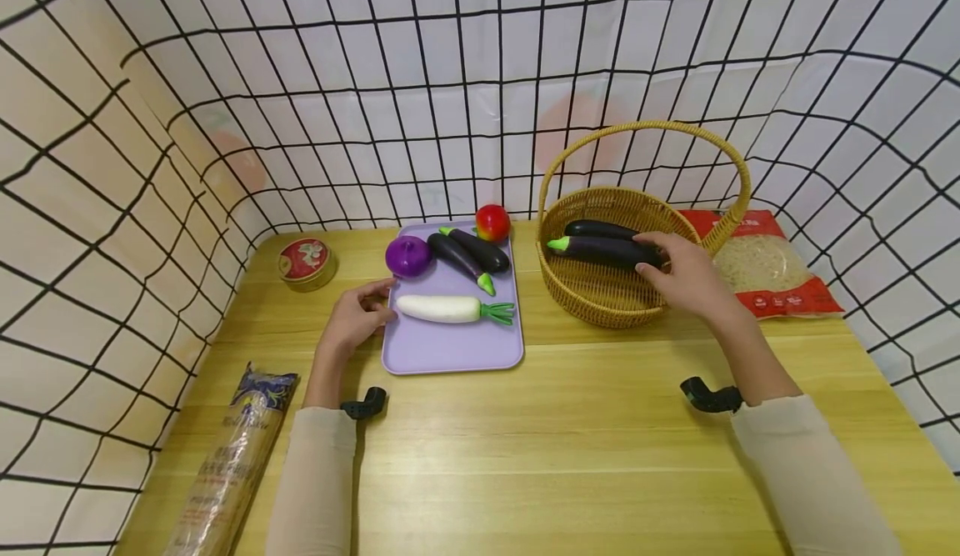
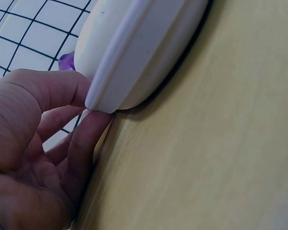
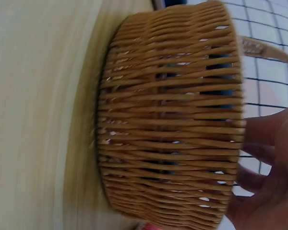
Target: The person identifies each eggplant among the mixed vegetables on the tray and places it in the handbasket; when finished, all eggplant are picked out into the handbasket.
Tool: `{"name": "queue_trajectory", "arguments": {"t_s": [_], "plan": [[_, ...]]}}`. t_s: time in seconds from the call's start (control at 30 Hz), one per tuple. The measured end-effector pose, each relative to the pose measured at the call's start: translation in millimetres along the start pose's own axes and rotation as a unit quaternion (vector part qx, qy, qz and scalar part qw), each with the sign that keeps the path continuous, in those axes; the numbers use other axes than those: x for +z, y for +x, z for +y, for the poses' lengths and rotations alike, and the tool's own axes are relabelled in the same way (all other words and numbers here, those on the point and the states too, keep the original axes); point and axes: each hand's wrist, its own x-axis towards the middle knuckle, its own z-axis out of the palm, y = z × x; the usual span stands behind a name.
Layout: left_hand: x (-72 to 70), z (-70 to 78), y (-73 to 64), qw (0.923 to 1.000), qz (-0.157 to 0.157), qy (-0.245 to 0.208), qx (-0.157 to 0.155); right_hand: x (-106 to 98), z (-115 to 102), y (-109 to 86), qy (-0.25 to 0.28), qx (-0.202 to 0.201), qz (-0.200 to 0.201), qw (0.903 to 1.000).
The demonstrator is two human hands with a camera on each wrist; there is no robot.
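With thumb and fingers my left hand (image 1: 358,316) pinches the left edge of the lilac tray (image 1: 450,354); the left wrist view shows the fingers at the tray's rim. On the tray lie a white radish (image 1: 438,308) with green stalks, a purple onion (image 1: 408,257), two small eggplants (image 1: 457,260) and a red round fruit (image 1: 492,222) at the back corner. My right hand (image 1: 686,277) reaches over the wicker basket (image 1: 600,310) and grips the end of a long eggplant (image 1: 600,251). Another eggplant (image 1: 600,229) lies behind it. In the right wrist view the basket wall hides the fingertips.
The basket's tall handle (image 1: 645,125) arches above the right hand. A red bag of pale grains (image 1: 772,264) lies right of the basket. On the left are a round red-lidded tin (image 1: 307,264) and a long clear packet (image 1: 232,464). Black wire grid (image 1: 465,85) walls surround the table.
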Motion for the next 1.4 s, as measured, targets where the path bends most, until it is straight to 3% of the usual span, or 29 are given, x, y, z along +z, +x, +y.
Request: {"name": "queue_trajectory", "arguments": {"t_s": [0.27,0.53,0.8,1.07,1.4], "plan": [[-0.7,-0.7,0.1,1.0000,-0.005,0.002,0.007,12,12,19.9,-0.045,0.014,-0.059,0.9971],[0.4,-0.5,-0.6,1.0000,-0.004,0.005,0.008,18,11,24.1,-0.078,0.011,-0.064,0.9949],[0.0,-0.7,-0.9,0.9999,-0.003,0.006,0.009,22,12,23.8,-0.077,0.010,-0.049,0.9958],[0.3,-0.6,-1.0,0.9999,0.000,0.008,0.007,19,11,19.3,-0.048,-0.001,-0.022,0.9986],[0.1,-0.8,-0.2,0.9999,-0.003,0.010,0.006,18,-10,8.4,0.058,-0.009,0.020,0.9981]]}}
